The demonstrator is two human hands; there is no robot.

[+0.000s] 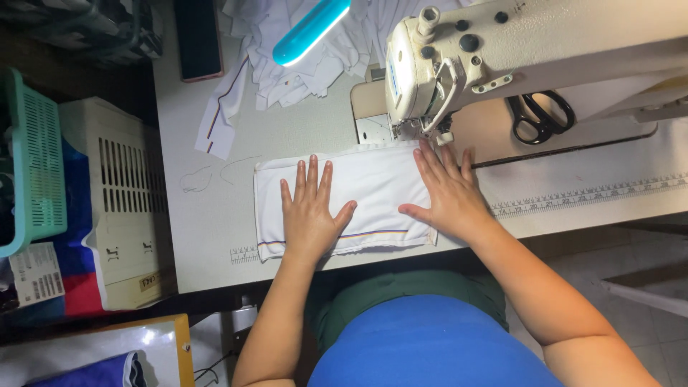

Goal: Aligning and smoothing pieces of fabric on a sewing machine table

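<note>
Both hands flat, fingers spread: left hand (309, 212) and right hand (446, 193) press the white striped fabric piece (373, 188) just below the sewing machine head (430, 68); I'd keep pressure even, edge square w/ the presser foot (443, 136).

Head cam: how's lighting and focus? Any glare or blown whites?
Head view: lamp glows bright overhead; white cloth under the left hand and right hand is near blown out, stripe readable; left floor side dark; hands sharp, soft shadows.

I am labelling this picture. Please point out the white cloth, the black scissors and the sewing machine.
white cloth (376, 179), head view, bare middle between the hands
black scissors (539, 118), head view, handle loops
sewing machine (423, 68), head view, cream head casing
</note>
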